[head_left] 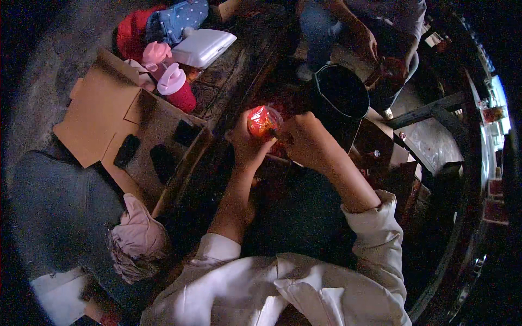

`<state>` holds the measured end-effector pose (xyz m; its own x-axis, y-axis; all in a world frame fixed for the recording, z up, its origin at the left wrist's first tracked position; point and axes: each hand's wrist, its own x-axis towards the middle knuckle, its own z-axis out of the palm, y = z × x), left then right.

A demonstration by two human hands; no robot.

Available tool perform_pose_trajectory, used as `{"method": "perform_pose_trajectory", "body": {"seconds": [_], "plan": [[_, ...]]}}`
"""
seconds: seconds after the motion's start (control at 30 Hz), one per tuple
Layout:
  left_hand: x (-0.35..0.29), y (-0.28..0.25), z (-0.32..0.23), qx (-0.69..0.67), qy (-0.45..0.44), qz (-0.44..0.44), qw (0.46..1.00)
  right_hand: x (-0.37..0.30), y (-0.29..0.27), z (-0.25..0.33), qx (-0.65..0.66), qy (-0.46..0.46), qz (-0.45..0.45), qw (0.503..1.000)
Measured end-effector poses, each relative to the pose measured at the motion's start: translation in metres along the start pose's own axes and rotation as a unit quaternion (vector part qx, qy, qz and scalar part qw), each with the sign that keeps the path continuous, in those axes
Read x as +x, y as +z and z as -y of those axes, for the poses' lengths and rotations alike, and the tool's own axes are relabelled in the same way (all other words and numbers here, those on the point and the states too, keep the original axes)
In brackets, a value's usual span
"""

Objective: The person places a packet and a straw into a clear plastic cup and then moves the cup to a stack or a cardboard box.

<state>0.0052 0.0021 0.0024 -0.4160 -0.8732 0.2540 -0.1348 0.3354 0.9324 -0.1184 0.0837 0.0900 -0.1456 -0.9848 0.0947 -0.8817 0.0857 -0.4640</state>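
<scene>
My left hand (246, 145) is wrapped round a small rounded container (261, 120) with a shiny red and orange surface, lit brightly against the dark. A clear rim shows on its right side. My right hand (302, 136) is closed close beside it, fingers bent down toward the container's lower right edge. What those fingers pinch, if anything, is hidden. Beneath both hands the scene is too dark to make out, apart from a reddish glow.
An open cardboard box (106, 117) holding dark objects lies left. Beyond it are a pink tumbler (179, 98) and a white foam container (204, 46). A black bucket (341, 89) stands right, near a seated person (359, 32). Another person in a cap (140, 233) bends at left.
</scene>
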Motion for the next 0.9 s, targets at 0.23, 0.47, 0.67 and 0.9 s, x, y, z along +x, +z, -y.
{"method": "perform_pose_trajectory", "body": {"seconds": [0.23, 0.47, 0.67, 0.9], "plan": [[-0.002, 0.001, -0.006, -0.037, 0.005, -0.025, 0.999, -0.031, -0.036, 0.014, 0.061, -0.013, -0.03, 0.998], [-0.005, 0.021, 0.042, 0.0, 0.107, -0.026, 0.994, -0.125, -0.001, -0.09, 0.335, 0.159, -0.248, 0.895], [0.018, 0.071, 0.037, 0.007, 0.144, 0.022, 0.989, -0.197, 0.029, -0.161, 0.294, 0.265, -0.347, 0.85], [0.086, 0.207, 0.018, 0.039, 0.171, 0.105, 0.979, -0.221, 0.028, -0.184, 0.348, 0.212, -0.484, 0.775]]}}
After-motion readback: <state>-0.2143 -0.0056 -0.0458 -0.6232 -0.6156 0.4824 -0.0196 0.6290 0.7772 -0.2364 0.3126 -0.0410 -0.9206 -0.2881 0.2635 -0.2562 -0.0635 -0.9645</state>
